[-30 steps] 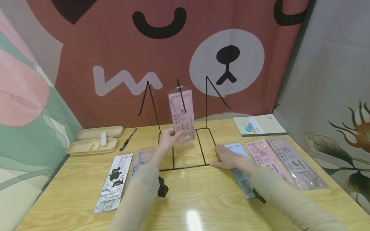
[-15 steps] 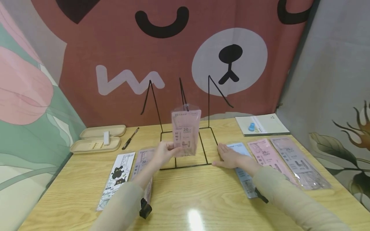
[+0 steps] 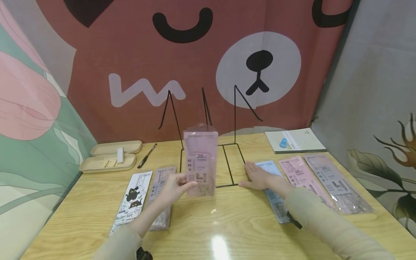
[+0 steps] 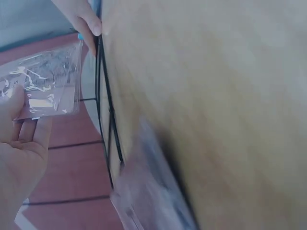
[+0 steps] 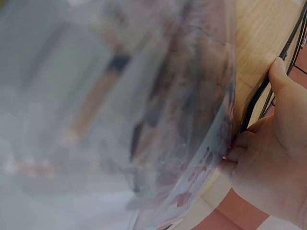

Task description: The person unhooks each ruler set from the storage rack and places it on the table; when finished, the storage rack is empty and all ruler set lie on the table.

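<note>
My left hand [image 3: 180, 186] pinches the lower left edge of a pink ruler packet [image 3: 200, 159] and holds it upright above the table, in front of a black wire stand [image 3: 233, 119]. The left wrist view shows the same packet [image 4: 44, 85] under my thumb [image 4: 14, 103], clear of the stand's base [image 4: 106, 125]. My right hand [image 3: 256, 176] lies flat on the table at the stand's right front corner, over the top of a blue packet [image 3: 276, 202]. In the right wrist view its thumb [image 5: 284, 98] sits beside the wire base [image 5: 266, 91].
A cat-print ruler set [image 3: 128, 202] and a purple packet [image 3: 161, 180] lie at left. Pink [image 3: 300, 177] and grey [image 3: 338, 186] packets lie at right. An open tan pencil case [image 3: 108, 160], a pen [image 3: 147, 156] and a notebook [image 3: 300, 142] with a blue sharpener [image 3: 283, 142] sit at the back.
My left hand has drawn the pink packet down and toward me, off the stand's middle prong. The right hand has stayed flat in place.
</note>
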Available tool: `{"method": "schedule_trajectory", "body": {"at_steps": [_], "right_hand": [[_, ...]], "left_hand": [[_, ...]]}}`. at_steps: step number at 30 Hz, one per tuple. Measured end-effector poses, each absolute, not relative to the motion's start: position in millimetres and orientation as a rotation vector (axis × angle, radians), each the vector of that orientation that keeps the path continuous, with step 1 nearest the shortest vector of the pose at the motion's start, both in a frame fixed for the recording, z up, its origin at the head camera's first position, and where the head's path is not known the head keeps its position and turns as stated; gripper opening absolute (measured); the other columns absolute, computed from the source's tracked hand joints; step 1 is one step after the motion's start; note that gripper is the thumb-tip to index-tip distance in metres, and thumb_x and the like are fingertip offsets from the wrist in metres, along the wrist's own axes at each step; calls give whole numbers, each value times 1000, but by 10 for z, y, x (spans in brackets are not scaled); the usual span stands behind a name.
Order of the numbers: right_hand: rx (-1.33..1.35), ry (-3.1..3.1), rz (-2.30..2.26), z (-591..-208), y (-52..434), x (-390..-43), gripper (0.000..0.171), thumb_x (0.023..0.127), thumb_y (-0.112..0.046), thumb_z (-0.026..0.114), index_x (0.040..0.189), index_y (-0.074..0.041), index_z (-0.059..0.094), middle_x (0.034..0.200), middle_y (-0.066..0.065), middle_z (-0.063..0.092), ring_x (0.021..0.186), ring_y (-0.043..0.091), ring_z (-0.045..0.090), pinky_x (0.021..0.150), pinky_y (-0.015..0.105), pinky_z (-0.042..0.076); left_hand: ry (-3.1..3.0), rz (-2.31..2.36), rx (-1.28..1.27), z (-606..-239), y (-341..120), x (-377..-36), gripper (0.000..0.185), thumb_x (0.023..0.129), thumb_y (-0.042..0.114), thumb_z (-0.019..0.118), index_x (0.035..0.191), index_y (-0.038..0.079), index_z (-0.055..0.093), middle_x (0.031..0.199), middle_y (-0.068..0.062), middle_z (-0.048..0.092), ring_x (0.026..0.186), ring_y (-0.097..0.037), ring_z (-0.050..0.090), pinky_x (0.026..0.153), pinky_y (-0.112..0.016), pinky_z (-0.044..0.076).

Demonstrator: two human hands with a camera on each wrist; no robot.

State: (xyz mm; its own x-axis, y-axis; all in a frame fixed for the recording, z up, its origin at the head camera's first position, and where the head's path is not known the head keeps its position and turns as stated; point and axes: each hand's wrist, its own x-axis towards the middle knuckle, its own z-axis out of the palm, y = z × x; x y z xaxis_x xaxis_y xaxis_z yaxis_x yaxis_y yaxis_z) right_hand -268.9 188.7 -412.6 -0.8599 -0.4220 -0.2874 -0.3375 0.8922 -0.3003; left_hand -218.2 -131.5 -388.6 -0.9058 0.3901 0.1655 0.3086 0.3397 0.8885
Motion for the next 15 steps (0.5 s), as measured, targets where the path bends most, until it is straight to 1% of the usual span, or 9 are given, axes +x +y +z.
{"method": "schedule_trajectory", "body": {"at_steps": [2,3,4,5,7,8,11,14,15], "right_hand": [[-561,2707,-344,-4125,1881,-2683,91,96,-52,43,145,14,5,153,32,0,143,45,3,119,52,9],[-560,2706,-342,-4123,1878,-2680,91,96,-52,43,145,14,5,153,32,0,143,45,3,119,52,9],[-557,2704,-342,-4121,1875,-2677,91,96,-52,43,145,14,5,153,32,0,143,44,3,119,52,9],[-555,2702,-341,-4120,1871,-2674,91,96,-52,43,145,13,5,153,32,0,143,44,3,119,52,9],[-553,2701,-342,-4117,1865,-2669,91,96,-52,43,145,13,5,153,32,0,143,44,3,119,52,9],[-552,2701,-344,-4115,1861,-2667,90,96,-52,43,145,13,5,153,31,0,143,44,3,119,52,9],[-552,2699,-349,-4109,1847,-2664,90,96,-52,43,146,13,5,154,31,-1,143,44,2,119,52,8],[-552,2701,-346,-4102,1837,-2664,90,96,-52,42,146,13,5,154,31,0,143,44,2,119,52,9],[-552,2701,-344,-4101,1837,-2664,90,96,-52,42,145,13,5,154,31,0,143,44,2,119,52,9]], "left_hand": [[2500,1622,604,-3907,-1441,-2115,30,87,19,66,109,-1,66,99,-17,72,63,-4,63,51,-15,49],[2491,1619,577,-3916,-1513,-2082,33,86,21,66,111,-2,65,99,-18,71,66,-7,66,56,-17,54],[2481,1619,550,-3920,-1593,-2047,36,86,21,66,113,-3,63,100,-19,71,74,-10,70,63,-20,57],[2477,1609,521,-3917,-1680,-2015,38,86,21,66,115,-3,61,100,-19,71,80,-13,71,66,-23,58],[2490,1586,457,-3889,-1875,-1947,43,86,21,67,120,-4,57,97,-20,71,76,-16,71,61,-27,58],[2504,1580,420,-3873,-1983,-1915,45,86,21,67,121,-4,56,94,-20,72,66,-13,69,54,-25,56],[2568,1538,338,-3803,-2328,-1813,46,87,18,66,123,-7,53,90,-18,73,59,-6,64,46,-23,51],[2617,1525,257,-3752,-2689,-1715,45,90,14,63,123,-14,50,87,-12,74,59,-3,63,49,-22,52],[2608,1520,223,-3733,-2812,-1683,47,91,14,61,124,-17,46,88,-9,74,66,-6,67,55,-25,56]]}}
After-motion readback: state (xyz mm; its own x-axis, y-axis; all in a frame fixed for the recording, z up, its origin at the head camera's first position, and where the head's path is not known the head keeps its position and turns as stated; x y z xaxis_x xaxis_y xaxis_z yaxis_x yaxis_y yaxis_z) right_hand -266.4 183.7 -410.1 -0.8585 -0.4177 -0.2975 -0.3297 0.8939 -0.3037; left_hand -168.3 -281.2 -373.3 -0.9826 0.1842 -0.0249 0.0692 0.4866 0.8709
